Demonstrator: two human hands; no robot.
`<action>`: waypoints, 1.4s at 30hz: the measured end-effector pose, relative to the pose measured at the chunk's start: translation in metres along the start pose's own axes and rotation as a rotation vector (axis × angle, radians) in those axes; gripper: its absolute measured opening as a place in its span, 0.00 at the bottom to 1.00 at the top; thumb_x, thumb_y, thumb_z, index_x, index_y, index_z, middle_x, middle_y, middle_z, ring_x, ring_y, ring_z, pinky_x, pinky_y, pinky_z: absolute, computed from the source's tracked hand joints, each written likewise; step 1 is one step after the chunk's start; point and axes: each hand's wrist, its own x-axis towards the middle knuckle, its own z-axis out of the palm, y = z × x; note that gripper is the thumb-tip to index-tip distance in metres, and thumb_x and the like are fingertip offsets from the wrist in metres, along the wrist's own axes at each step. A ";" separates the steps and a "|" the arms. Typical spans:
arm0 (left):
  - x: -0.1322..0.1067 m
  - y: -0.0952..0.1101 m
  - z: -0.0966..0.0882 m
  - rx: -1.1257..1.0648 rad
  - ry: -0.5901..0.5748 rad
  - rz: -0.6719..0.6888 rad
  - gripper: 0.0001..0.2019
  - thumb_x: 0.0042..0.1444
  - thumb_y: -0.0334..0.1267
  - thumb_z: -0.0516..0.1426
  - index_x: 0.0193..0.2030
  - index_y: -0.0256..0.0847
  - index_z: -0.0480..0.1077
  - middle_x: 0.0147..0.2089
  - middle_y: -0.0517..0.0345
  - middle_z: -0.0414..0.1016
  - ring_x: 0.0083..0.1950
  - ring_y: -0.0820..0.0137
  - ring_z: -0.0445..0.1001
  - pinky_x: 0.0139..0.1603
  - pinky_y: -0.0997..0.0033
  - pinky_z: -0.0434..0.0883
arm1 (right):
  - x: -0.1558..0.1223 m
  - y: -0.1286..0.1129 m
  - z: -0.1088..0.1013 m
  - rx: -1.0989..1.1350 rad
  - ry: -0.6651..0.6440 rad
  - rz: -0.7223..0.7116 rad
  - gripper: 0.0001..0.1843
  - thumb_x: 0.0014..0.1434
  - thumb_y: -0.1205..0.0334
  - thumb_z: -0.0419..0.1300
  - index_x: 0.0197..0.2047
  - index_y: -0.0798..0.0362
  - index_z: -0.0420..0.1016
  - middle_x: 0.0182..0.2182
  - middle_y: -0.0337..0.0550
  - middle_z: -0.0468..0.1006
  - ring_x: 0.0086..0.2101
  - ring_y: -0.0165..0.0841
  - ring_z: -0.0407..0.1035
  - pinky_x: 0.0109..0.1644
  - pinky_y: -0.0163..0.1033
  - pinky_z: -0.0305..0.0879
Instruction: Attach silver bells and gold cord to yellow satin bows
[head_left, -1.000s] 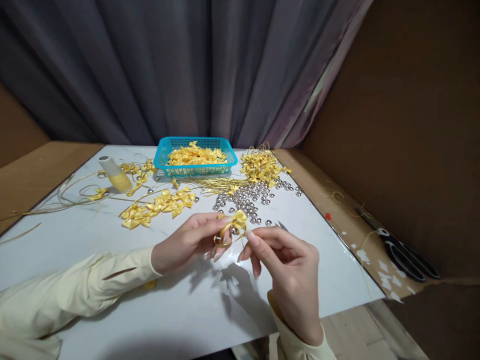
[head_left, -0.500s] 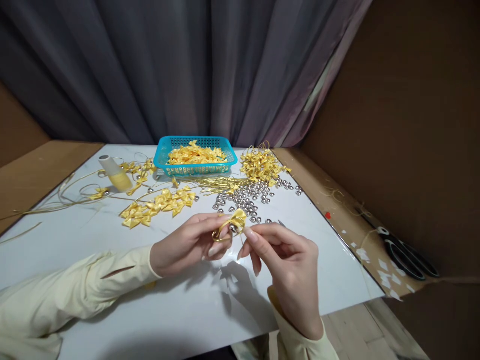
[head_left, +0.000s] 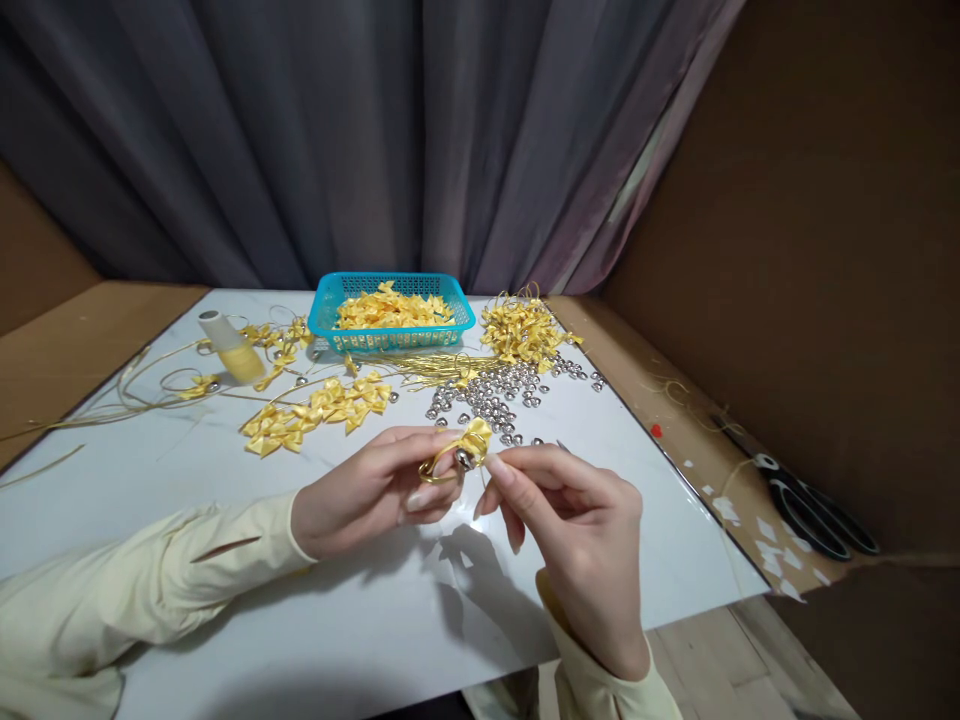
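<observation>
My left hand (head_left: 375, 490) pinches a small yellow ribbon bow (head_left: 474, 438) with a loop of gold cord (head_left: 439, 466) and a silver bell under it. My right hand (head_left: 577, 530) meets it from the right, thumb and forefinger pinched on the cord at the bow. Both hands hover just above the white tabletop (head_left: 225, 600), near its front middle. What the right fingertips grip is too fine to see clearly.
A blue basket (head_left: 324, 305) of yellow bows stands at the back. Loose bows (head_left: 315, 405), a pile of corded bows (head_left: 521, 330), silver bells (head_left: 491, 395) and a yellow bottle (head_left: 229, 350) lie around. Black scissors (head_left: 814, 515) rest on cardboard at right.
The gold cord loop has shrunk and drawn closer to the bow. My left fingers have curled slightly tighter; both hands stay in place.
</observation>
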 end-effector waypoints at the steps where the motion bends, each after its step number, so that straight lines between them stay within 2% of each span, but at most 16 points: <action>1: 0.000 0.000 0.001 0.032 0.016 0.018 0.15 0.61 0.35 0.51 0.22 0.36 0.63 0.16 0.66 0.54 0.20 0.78 0.50 0.22 0.81 0.55 | 0.000 -0.001 0.000 -0.012 0.003 -0.003 0.06 0.58 0.67 0.60 0.29 0.53 0.76 0.19 0.35 0.76 0.16 0.21 0.61 0.19 0.28 0.58; 5: 0.001 0.002 0.002 0.145 0.058 0.071 0.16 0.59 0.36 0.54 0.20 0.35 0.64 0.17 0.65 0.57 0.19 0.78 0.53 0.22 0.80 0.56 | -0.001 -0.005 -0.001 -0.059 -0.011 -0.024 0.07 0.58 0.68 0.60 0.28 0.53 0.76 0.19 0.34 0.76 0.17 0.22 0.64 0.20 0.28 0.58; 13: 0.001 0.005 -0.003 0.217 0.075 0.080 0.16 0.57 0.37 0.55 0.19 0.35 0.65 0.18 0.64 0.59 0.19 0.79 0.57 0.22 0.79 0.57 | 0.004 -0.009 -0.005 -0.119 -0.065 -0.043 0.08 0.58 0.68 0.60 0.26 0.54 0.75 0.17 0.34 0.74 0.17 0.21 0.63 0.21 0.28 0.59; 19: 0.001 0.004 -0.006 0.278 0.071 0.090 0.15 0.58 0.36 0.54 0.21 0.34 0.67 0.19 0.64 0.61 0.18 0.80 0.56 0.20 0.79 0.56 | 0.009 -0.020 -0.010 -0.206 -0.138 -0.020 0.11 0.57 0.69 0.59 0.23 0.56 0.74 0.16 0.34 0.73 0.16 0.20 0.60 0.20 0.27 0.56; 28: 0.000 0.002 -0.005 0.336 0.081 0.143 0.15 0.58 0.39 0.56 0.21 0.35 0.68 0.19 0.64 0.61 0.20 0.79 0.57 0.22 0.79 0.58 | 0.010 -0.027 -0.009 -0.247 -0.165 0.002 0.13 0.56 0.71 0.57 0.21 0.56 0.75 0.14 0.35 0.70 0.16 0.22 0.61 0.20 0.28 0.56; 34: 0.000 0.003 -0.002 0.379 0.114 0.166 0.16 0.56 0.41 0.57 0.21 0.35 0.66 0.19 0.64 0.61 0.20 0.78 0.57 0.22 0.77 0.57 | 0.010 -0.028 -0.007 -0.239 -0.161 0.020 0.14 0.57 0.69 0.56 0.22 0.55 0.75 0.14 0.36 0.71 0.15 0.24 0.61 0.17 0.29 0.53; 42: -0.001 0.001 -0.008 0.376 0.128 0.175 0.16 0.60 0.39 0.53 0.22 0.35 0.65 0.19 0.65 0.60 0.20 0.79 0.56 0.23 0.77 0.53 | 0.006 -0.021 0.003 -0.209 -0.082 -0.051 0.11 0.59 0.69 0.57 0.26 0.55 0.74 0.17 0.36 0.73 0.18 0.24 0.65 0.21 0.30 0.57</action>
